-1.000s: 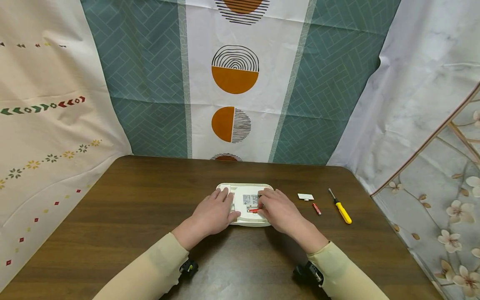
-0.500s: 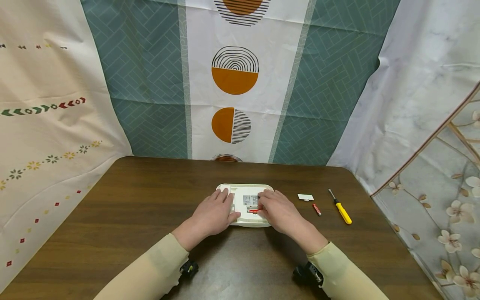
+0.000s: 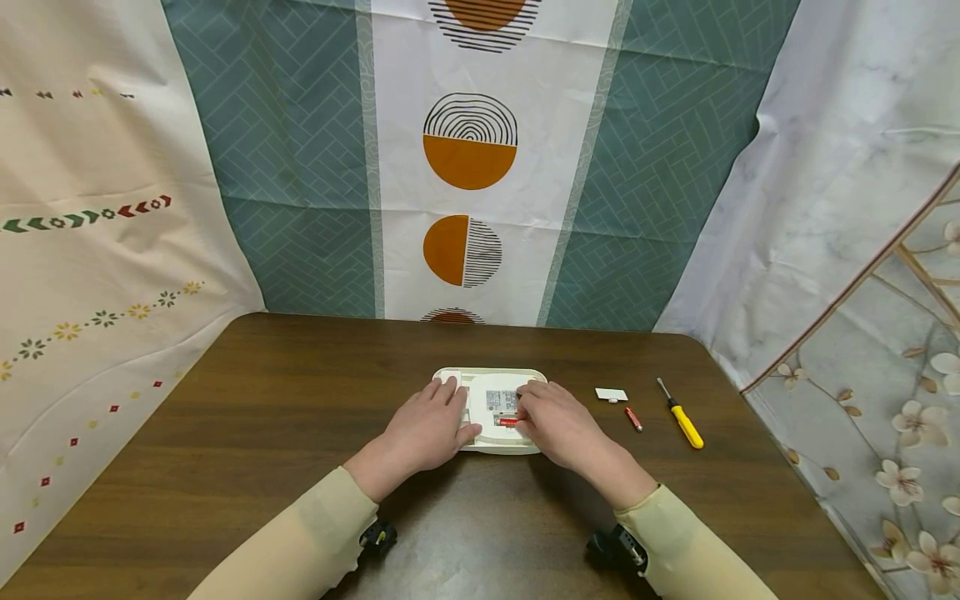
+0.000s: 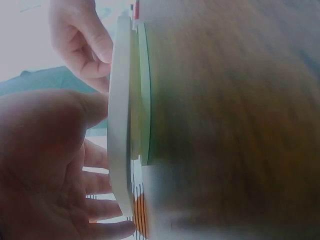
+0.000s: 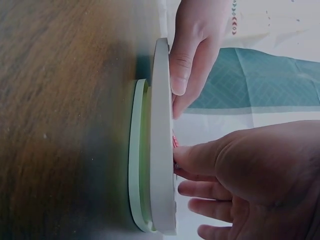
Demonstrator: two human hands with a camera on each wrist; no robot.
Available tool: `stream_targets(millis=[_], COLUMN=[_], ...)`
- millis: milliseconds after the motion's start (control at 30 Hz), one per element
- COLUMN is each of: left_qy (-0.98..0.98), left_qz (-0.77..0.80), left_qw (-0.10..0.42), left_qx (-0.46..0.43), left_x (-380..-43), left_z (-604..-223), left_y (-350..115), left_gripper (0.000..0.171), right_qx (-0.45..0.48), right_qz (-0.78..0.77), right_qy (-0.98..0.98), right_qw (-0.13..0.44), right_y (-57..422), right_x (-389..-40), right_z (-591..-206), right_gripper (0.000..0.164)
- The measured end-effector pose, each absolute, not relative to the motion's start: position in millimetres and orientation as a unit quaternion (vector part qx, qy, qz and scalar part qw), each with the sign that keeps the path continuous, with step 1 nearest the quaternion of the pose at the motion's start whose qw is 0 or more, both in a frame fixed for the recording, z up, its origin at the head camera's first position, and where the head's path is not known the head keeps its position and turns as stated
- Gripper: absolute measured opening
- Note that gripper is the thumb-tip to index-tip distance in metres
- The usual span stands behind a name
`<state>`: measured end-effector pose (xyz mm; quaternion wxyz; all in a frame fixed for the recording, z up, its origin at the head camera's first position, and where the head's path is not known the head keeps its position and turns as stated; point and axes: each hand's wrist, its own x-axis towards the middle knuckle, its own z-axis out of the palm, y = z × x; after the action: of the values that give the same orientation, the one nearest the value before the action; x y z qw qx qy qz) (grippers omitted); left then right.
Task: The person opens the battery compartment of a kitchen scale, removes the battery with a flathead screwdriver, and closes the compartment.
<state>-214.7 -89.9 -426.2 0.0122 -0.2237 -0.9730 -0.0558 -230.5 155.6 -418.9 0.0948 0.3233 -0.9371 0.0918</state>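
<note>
A white flat device (image 3: 486,435), which looks like a kitchen scale lying face down, rests on the table with a grey label on its back. In its battery slot lies a red battery (image 3: 507,422), its right end hidden by fingers. My left hand (image 3: 427,423) rests on the device's left side with fingers spread and fairly straight. At the right side my right hand (image 3: 558,421) pinches at the battery with thumb and index finger. The right wrist view shows the thumb (image 5: 192,157) against the battery's red print (image 5: 175,142), the other fingers loosely curled.
Right of the device lie a small white battery cover (image 3: 611,393), a second red battery (image 3: 633,418) and a yellow-handled screwdriver (image 3: 685,425). Patterned cloths (image 3: 315,167) hang behind the brown table (image 3: 300,367) and along both sides.
The battery's visible print has shifted slightly in the slot. Both hands stay in nearly the same place.
</note>
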Motion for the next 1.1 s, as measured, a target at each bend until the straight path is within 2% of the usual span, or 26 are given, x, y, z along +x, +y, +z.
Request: stream_targets(millis=[567,1100], left_qy=[-0.974,-0.973], left_qz=[-0.054,-0.053], left_qw=[0.011,0.017], left_qx=[-0.220,-0.225], left_x=[-216.8,-216.1], left_z=[-429.0,-428.5], left_y=[-90.0,-91.0], left_gripper=[0.076,0.073], right_qx=[0.344,0.323], right_qz=[0.085,0.098], right_qy=[-0.925,-0.932], right_qw=[0.135,0.133], right_y=[157.4,160.6], right_x=[-229.4,-226.4], right_z=[-419.6,-416.0], right_gripper=[0.017,0.016])
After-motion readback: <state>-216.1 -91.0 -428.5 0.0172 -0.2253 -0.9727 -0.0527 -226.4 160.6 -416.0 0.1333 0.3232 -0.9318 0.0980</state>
